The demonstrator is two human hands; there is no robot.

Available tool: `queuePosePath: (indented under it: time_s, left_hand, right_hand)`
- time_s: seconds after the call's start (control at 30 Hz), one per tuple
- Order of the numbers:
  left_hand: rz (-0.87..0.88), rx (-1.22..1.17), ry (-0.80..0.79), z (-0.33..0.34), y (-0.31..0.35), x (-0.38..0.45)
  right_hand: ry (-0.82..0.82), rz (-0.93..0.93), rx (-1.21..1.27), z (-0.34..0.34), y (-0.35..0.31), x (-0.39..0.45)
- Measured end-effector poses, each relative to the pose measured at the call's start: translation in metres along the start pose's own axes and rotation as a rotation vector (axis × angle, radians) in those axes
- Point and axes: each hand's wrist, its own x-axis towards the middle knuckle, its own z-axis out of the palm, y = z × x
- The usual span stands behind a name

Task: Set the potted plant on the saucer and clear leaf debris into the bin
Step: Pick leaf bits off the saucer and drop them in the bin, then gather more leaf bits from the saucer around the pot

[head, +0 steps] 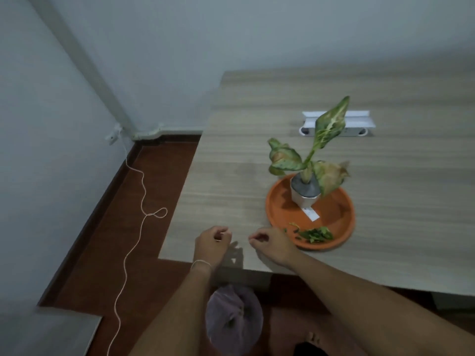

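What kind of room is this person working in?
Probably a room in a home or small office: a wood-grain desk stands against plain walls, with a white power strip on it, a cable trailing over the reddish floor, and a lined bin beneath the desk edge.

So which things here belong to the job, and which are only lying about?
Job: potted plant in white pot, round orange saucer, green leaf scraps, lilac-lined bin.
Lying about: white power strip, white cord on floor.
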Motion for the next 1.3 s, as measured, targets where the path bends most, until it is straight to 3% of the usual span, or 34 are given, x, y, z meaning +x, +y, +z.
queuePosePath:
  time_s: [0.23,0.43,0.63,0.87,1.13,1.3]
  left_hand:
    - [0.218,0.394,-0.476,0.08,0.097,0.036]
    - [0.285,0.714,-0.679,0.139,0.125,0.05]
    - [0.255,0.902,-0.722,0.174,0.114,0.06]
    - [0.336,0.944,-0.742,0.186,0.112,0.061]
    - [0.272,0.959,-0.808,0.194,0.119,0.062]
    - [0.232,0.858,-0.723,0.192,0.114,0.06]
  right_hand:
    - [0.109,0.095,-0.37,-0.13,0.062,0.0]
    - [-0.096,0.15,-0.63,-0.17,0.095,0.009]
    - [-0.227,0.123,-0.698,-0.154,0.107,0.019]
    - [-0.221,0.11,-0.681,-0.14,0.11,0.024]
    - [-0.182,0.104,-0.561,-0.15,0.11,0.025]
    - [-0.109,0.114,-0.468,-0.153,0.109,0.026]
